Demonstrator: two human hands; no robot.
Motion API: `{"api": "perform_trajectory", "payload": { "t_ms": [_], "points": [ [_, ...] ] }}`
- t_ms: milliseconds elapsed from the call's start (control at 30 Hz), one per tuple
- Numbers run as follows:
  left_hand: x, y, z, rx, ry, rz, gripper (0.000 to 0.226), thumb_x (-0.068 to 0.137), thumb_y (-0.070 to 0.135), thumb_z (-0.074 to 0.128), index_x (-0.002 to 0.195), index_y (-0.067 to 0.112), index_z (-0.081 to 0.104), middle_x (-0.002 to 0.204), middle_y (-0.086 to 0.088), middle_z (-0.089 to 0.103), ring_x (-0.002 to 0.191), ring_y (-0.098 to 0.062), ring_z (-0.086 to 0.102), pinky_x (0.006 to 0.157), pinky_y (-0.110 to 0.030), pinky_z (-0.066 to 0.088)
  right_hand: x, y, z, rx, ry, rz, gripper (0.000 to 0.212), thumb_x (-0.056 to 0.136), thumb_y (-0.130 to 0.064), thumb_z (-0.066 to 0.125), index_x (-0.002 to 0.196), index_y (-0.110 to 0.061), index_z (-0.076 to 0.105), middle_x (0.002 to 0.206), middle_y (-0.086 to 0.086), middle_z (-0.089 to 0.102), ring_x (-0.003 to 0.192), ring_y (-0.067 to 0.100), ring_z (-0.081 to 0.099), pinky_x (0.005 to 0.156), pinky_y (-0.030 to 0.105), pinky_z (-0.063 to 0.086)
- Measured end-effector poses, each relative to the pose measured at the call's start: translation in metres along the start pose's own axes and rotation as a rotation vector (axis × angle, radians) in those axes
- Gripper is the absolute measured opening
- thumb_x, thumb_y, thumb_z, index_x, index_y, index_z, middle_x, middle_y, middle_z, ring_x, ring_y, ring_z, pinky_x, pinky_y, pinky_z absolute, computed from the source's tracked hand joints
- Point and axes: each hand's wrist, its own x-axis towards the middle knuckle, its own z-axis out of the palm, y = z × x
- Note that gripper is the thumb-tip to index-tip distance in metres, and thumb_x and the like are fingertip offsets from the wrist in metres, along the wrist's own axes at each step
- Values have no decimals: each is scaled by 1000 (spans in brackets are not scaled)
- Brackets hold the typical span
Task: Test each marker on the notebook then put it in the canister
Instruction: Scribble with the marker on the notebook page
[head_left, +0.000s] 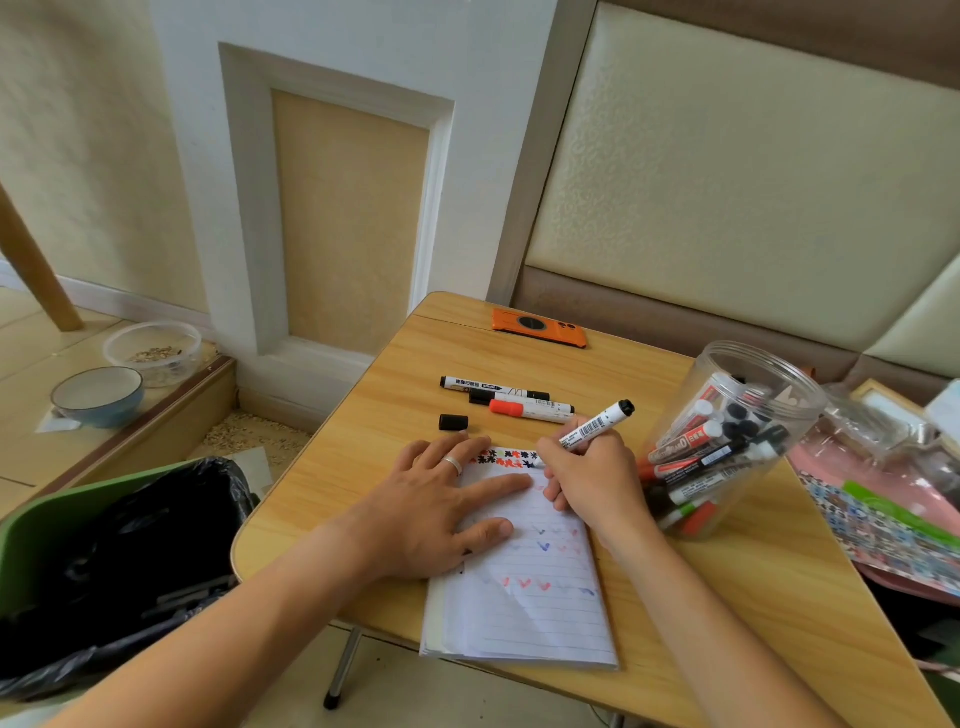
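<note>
A lined notebook (524, 597) lies open on the small wooden table (395, 384), its page covered in red, blue and black marks. My left hand (441, 509) rests flat on the page, fingers spread. My right hand (592, 478) grips an uncapped white marker (597, 423) with its tip down on the top edge of the page. A loose black cap (453, 422) lies beyond the notebook. Behind it three markers (514, 397) lie side by side, one with a red cap. To the right, a clear plastic canister (727, 441) tilted on its side holds several markers.
An orange phone (539, 327) lies at the table's far edge. A green bin (93, 551) with a black liner stands at the left. Patterned packets (883, 519) are piled to the right of the canister. Two bowls (124, 374) sit on the floor step at left.
</note>
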Motion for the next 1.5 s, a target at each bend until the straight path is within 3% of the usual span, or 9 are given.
{"api": "perform_trajectory", "payload": {
  "t_ms": [433,667,800,900,967,1067,1267,1500],
  "points": [
    [-1,0,0,-13,22,3,55,96,74,14,149,64,2,168,6,-2,153,-15,-13,121,-41,-7,-1,0,1,11,3,-1,17,92,-21,65,84,-7,66,62,7,71,48,15,64,48,27,52],
    [-2,1,-1,-69,54,-3,57,96,74,22,150,62,12,167,8,3,152,-13,-9,117,-33,-7,-3,1,3,-33,-11,-24,16,91,-23,66,83,-8,68,61,4,70,45,9,63,48,27,50],
    [-3,0,-4,-155,89,-38,59,94,75,31,149,57,24,164,10,13,150,-9,1,119,-38,0,-4,0,3,28,15,-32,16,91,-21,65,83,-8,66,60,6,69,46,14,64,48,28,50],
    [3,-3,-6,-262,226,-82,53,92,74,34,140,52,41,149,11,32,141,-8,21,116,-40,15,-8,-4,6,136,8,-48,13,92,-20,64,83,-11,64,57,4,66,49,19,63,48,29,50],
    [10,-5,-7,-272,374,-137,50,91,68,36,135,46,47,136,13,39,129,-6,31,108,-37,25,-13,-7,9,171,-21,-55,11,93,-18,64,85,-11,63,59,4,66,50,19,63,49,29,50],
    [20,-11,-7,-246,505,-258,47,96,47,53,140,36,44,135,8,43,126,-13,37,101,-34,28,-20,-8,14,149,-36,-85,11,94,-18,64,85,-12,64,64,5,68,51,14,65,48,29,52],
    [32,-25,-4,-172,432,-404,52,102,37,49,151,25,41,143,0,47,131,-20,37,104,-40,30,-24,0,24,86,-20,-186,16,95,-25,66,80,-20,62,67,7,69,61,27,69,53,41,54],
    [33,-27,-3,-176,470,-424,23,98,34,58,118,32,68,120,5,61,116,-18,48,93,-37,31,-22,4,26,95,-39,-217,11,93,-29,69,84,-24,66,70,5,71,66,29,69,63,52,58]
  ]
}}
